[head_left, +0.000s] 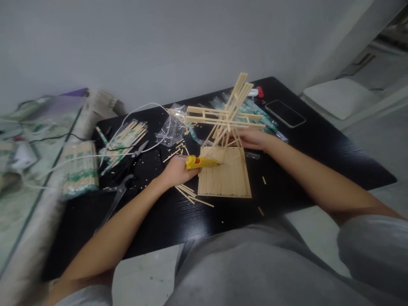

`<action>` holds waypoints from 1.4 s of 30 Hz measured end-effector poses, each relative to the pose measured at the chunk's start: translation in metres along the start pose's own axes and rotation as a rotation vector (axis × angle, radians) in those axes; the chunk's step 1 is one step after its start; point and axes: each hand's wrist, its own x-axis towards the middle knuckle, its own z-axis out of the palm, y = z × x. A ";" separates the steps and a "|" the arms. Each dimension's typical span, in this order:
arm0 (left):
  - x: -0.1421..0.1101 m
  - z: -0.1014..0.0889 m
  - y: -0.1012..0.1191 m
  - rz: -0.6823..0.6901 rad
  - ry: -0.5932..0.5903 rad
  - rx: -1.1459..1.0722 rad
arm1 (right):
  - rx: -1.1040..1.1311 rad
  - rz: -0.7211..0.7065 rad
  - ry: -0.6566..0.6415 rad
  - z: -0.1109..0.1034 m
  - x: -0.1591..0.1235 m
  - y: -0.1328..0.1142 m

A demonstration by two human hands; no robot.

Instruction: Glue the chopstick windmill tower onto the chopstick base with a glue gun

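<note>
My left hand (179,171) is closed round a yellow hot glue gun (202,162), its nozzle pointing right over a flat base of wooden sticks (223,180). On the far part of that base stands a windmill-like model (228,117) built of thin sticks, with long crossed blades. Behind the model's right side is my right hand (251,138); its fingers are mostly hidden by the sticks, so whether they grip the model cannot be made out. Loose sticks (191,194) lie under my left hand, beside the base.
On the black table (287,170) lie scissors (139,149), pliers (123,187), wrapped chopsticks (127,140), a larger chopstick pack (80,165), clear plastic wrappers (172,131) and a phone (285,113). A white cord (127,154) loops across the left side. A wall rises behind.
</note>
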 end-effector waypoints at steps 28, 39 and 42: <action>0.001 0.000 0.002 -0.001 -0.008 -0.006 | -0.072 0.001 0.064 0.007 -0.005 -0.006; 0.001 0.000 0.000 -0.006 -0.010 -0.016 | -0.078 0.007 0.083 0.010 -0.006 -0.007; 0.001 0.000 0.000 -0.016 -0.014 -0.008 | -0.082 0.005 0.099 0.011 -0.007 -0.008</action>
